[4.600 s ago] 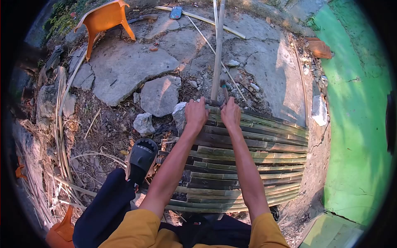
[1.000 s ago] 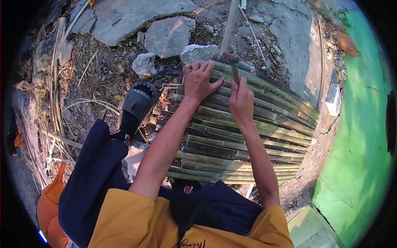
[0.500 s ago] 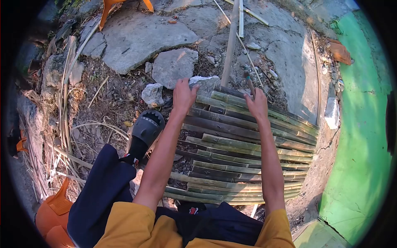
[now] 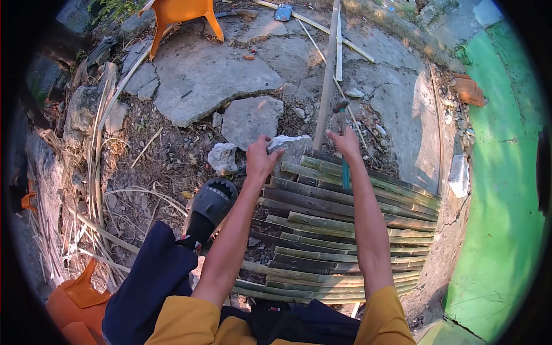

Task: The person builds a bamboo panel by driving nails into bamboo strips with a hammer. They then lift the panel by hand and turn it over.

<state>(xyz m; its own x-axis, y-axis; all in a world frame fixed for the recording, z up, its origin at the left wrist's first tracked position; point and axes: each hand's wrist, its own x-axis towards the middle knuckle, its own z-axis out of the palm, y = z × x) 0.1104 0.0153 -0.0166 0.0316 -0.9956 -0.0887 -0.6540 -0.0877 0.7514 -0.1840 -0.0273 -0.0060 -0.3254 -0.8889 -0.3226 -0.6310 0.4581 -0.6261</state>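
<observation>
Unevenly ended bamboo slats [image 4: 322, 223], green to near-black; hammer [image 4: 345, 174] teal-handled.

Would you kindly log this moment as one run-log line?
right hand: grips hammer | left hand: beside pale rock | bamboo slats: side by side
</observation>
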